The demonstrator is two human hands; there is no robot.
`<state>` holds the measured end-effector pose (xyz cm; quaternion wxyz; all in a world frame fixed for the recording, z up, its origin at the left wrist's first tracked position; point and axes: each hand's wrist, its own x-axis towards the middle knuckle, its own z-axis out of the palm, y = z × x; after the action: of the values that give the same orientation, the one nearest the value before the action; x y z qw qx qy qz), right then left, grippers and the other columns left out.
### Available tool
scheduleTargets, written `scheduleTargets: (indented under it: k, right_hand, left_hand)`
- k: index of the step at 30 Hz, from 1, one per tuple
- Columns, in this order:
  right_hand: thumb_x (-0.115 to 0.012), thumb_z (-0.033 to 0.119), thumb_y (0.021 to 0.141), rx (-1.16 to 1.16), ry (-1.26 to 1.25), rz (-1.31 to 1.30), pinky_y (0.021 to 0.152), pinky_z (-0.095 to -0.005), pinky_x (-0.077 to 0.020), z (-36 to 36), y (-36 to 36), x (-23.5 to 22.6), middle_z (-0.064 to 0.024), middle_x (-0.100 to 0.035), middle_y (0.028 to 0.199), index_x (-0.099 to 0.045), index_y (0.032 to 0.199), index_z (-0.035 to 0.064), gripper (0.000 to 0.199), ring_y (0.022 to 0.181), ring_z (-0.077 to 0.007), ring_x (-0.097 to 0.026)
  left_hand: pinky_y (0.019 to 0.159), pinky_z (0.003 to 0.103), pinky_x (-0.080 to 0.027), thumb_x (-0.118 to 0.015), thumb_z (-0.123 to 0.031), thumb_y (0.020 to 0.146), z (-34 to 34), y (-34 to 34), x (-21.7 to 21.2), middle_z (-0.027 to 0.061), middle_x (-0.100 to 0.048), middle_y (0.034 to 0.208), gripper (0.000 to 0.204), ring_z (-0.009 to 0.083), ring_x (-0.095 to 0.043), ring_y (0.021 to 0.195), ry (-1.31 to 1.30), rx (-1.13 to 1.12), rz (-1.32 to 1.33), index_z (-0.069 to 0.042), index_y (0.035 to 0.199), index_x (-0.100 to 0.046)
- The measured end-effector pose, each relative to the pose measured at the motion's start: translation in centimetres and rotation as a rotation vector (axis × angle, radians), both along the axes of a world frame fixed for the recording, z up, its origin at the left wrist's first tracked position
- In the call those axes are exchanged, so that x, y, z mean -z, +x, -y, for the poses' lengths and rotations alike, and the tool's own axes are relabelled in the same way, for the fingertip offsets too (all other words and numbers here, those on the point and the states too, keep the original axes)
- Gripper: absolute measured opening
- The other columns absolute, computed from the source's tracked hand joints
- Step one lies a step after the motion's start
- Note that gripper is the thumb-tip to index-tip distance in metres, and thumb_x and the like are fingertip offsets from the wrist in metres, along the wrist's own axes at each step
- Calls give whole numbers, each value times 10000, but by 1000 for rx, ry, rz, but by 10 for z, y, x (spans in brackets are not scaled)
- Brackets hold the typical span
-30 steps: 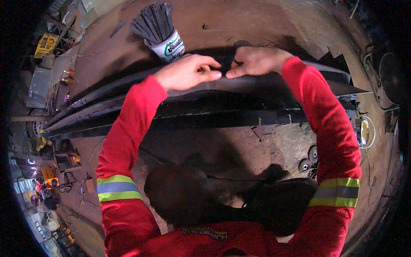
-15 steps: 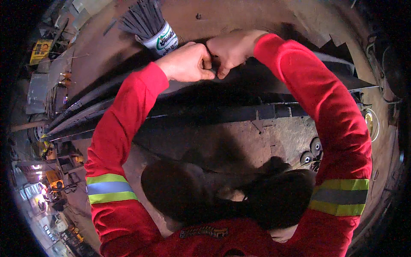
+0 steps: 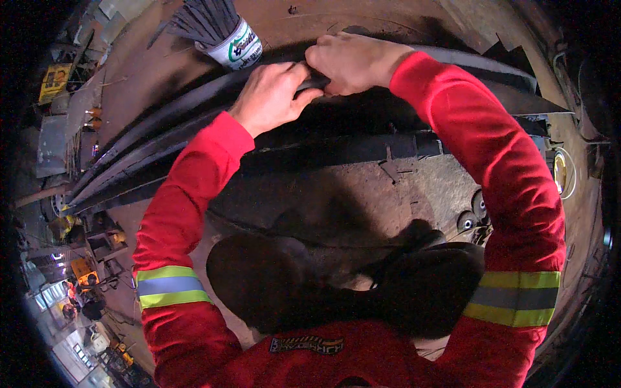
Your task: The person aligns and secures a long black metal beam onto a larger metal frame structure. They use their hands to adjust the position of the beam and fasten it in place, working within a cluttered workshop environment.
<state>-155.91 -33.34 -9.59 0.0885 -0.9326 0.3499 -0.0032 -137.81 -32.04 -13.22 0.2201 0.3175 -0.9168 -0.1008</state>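
Observation:
A long dark metal beam (image 3: 194, 90), looking curved in this view, lies across in front of me. My left hand (image 3: 270, 92) is closed over its upper edge, fingers on the far side and thumb on the near side. Close to its right, my right hand (image 3: 352, 63) is also closed over that edge, with its fingertips hidden behind the hand. The two hands nearly touch, and a short piece of the dark edge shows between them. Just beyond my left hand stands a white bucket (image 3: 236, 48) full of thin grey rods (image 3: 204, 19).
Grinding discs (image 3: 466, 221) lie on the brown floor (image 3: 381, 213) at the right, near my dark-clad leg (image 3: 259, 271). A pale looped cable (image 3: 572, 174) is at far right. Yellow equipment (image 3: 55, 81) and metal sheets (image 3: 52, 145) crowd the left side.
Both hands have opened out from a tight bunched grip to lie over the beam's edge. The left hand has turned with its fingers pointing farther away. The view has shifted slightly.

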Motion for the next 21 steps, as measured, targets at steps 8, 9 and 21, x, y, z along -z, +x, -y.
scheduleTargets:
  k: [8, 9, 21]
  right_hand:
    - [-758, 228, 668, 52, 89, -31, 835, -410, -481, -4, 4, -6, -191, -632, 958, -612, 932, -4, 382, 940, -349, -609]
    - [-758, 228, 667, 27, 47, -23, 828, -410, -485, -5, 2, -5, -191, -631, 952, -613, 929, -1, 377, 927, -348, -614]
    - [-759, 233, 628, 101, -299, 37, 744, -398, -505, -22, -1, 29, -136, -622, 853, -615, 854, 46, 326, 837, -304, -627]
  left_hand:
    - [600, 416, -466, -737, -253, 721, 6, 0, -19, 204, -599, 669, 307, 361, -604, 657, 248, -59, 196, 26, 783, -627]
    - [596, 402, -463, -737, -264, 724, 3, -2, -19, 199, -590, 664, 321, 351, -598, 655, 197, -74, 216, 31, 765, -618]
    - [647, 385, -517, -729, -347, 714, -10, -4, 9, 151, -626, 798, 419, 299, -633, 738, -276, -84, 252, 19, 867, -595]
